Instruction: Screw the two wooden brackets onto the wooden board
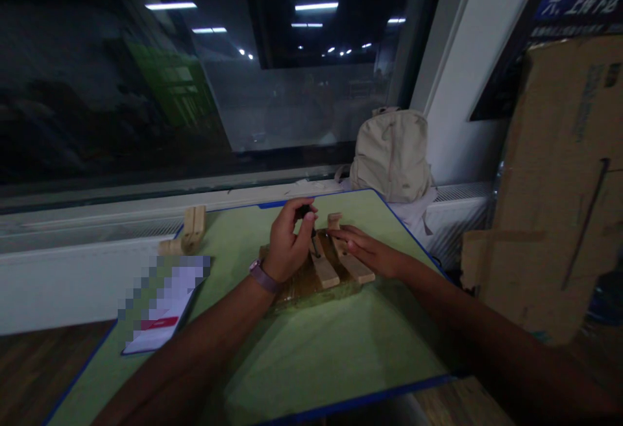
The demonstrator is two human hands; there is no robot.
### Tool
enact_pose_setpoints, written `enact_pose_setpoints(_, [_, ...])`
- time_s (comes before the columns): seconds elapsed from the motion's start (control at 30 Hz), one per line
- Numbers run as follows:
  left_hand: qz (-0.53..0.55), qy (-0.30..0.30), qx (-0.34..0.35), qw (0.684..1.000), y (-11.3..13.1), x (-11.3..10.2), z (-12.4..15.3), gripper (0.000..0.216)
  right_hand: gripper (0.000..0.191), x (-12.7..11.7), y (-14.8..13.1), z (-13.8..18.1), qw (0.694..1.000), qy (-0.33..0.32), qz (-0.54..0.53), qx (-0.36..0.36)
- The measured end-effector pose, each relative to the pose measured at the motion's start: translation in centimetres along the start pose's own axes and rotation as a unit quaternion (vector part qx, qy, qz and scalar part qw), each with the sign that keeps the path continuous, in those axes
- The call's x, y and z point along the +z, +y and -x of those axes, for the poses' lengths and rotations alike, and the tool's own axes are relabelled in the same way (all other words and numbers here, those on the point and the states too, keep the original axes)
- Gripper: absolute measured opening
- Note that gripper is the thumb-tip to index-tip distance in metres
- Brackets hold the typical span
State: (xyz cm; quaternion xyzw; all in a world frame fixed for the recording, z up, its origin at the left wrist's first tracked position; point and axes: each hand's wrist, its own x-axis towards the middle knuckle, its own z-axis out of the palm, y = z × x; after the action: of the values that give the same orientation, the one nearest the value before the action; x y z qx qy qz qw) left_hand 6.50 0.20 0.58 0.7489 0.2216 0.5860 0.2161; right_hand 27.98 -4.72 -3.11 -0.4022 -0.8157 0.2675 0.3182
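My left hand (291, 241) is closed around the dark handle of a small screwdriver (308, 218), held upright over a wooden assembly (316, 276) on a green mat (311, 348). Its tip points down between two pale wooden slats (341, 263) on the wooden base. My right hand (363, 247) lies flat, fingers stretched out, pressing on the right slat. A purple watch sits on my left wrist.
A separate wooden piece (191, 231) lies at the mat's far left corner. A booklet (163, 312) rests on the left of the mat. A beige backpack (392, 153) sits on the sill by the window. A large cardboard box (559, 186) stands at right.
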Motion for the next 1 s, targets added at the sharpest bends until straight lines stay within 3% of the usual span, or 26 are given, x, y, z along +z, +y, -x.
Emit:
enact_pose_setpoints(0.17, [-0.064,0.014,0.047,0.997,0.1,-0.1,0.0,0.018,0.059,-0.1,-0.1,0.1,1.000,-0.007,0.005,0.017])
enact_pose_setpoints(0.3, [-0.027,0.021,-0.010,0.999,0.1,0.1,0.4,0.032,0.059,-0.1,-0.4,0.1,1.000,-0.008,0.007,0.026])
enact_pose_setpoints(0.4, [0.031,0.021,-0.041,0.998,0.0,0.3,0.7,0.026,0.060,-0.2,-0.7,0.1,0.999,-0.015,0.012,0.033])
enact_pose_setpoints(0.53, [0.045,0.039,-0.048,0.997,-0.1,0.3,0.3,0.013,0.059,-0.3,-0.8,0.0,1.000,-0.010,0.014,0.019])
enact_pose_setpoints(0.77, [0.014,0.091,-0.010,0.996,-0.1,0.2,-0.5,0.015,0.062,-0.4,-0.9,0.1,0.999,-0.018,0.023,0.035])
enact_pose_setpoints(1.0, [-0.004,0.068,-0.045,0.997,0.0,0.2,0.0,0.019,0.067,-0.3,-1.2,0.1,0.999,-0.017,0.019,0.034])
